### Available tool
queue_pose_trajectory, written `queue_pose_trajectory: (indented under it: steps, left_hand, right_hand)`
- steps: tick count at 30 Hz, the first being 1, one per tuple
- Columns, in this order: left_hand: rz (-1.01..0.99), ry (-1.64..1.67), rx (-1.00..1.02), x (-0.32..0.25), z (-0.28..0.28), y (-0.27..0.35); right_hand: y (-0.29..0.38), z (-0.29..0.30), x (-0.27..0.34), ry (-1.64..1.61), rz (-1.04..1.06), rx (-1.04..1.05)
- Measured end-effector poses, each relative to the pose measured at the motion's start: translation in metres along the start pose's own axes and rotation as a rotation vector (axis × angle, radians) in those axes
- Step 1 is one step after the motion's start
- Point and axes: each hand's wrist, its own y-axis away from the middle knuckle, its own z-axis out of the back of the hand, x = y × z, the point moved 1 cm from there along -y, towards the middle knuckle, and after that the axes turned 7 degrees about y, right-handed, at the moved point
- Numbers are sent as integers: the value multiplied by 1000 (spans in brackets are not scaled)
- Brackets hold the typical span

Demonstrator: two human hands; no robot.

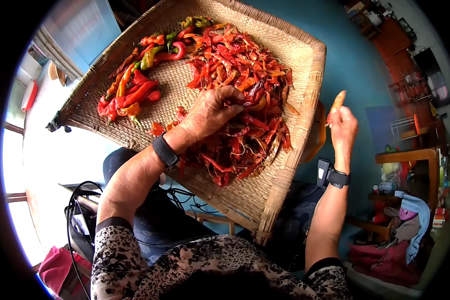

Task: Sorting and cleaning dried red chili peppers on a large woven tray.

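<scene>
A large woven basket tray [172,84] spans the view before me, tilted on the diagonal. On its right half lies a heap of dried red chili peppers [225,56]. Fresher red, orange and green peppers [135,93] curve along its left side. My left hand [213,112] is over the heap, thumb and forefinger pinched at a dark red dried chili [253,93]; whether it grips that one is hard to tell. Past the tray's right rim, my right hand [343,122] holds up a pale orange dried chili [338,99] between its fingertips.
Partly hidden under the tray's right rim is an orange container [315,131]. A wooden chair [405,155] with cloths on it stands at the right. A black bag [80,221] with a cable lies at lower left, near a pink cloth [62,268].
</scene>
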Motion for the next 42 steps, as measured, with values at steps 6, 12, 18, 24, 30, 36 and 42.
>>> queue_pose_trajectory:
  steps: [6,12,18,24,30,36,42]
  left_hand:
    - [-50,63,-15,-3,-9,3]
    - [-289,-37,58,-6,-22,1]
    - [-74,73,8,2,-10,-3]
    - [102,325,-28,13,0,-6]
    - [117,482,-47,15,6,-11]
    - [56,494,10,-4,-1,-14]
    - [-72,505,38,-9,-16,-9]
  right_hand:
    - [22,-19,42,-207,149,167]
    - [45,-62,96,-532,134,607]
    - [26,-31,93,-831,67,244]
    - [0,-2,37,-361,17,-204]
    - [4,-3,-5,308,52,-28]
    - [34,-22,74,-351,197,330]
    - [50,-68,113,-497,264,520]
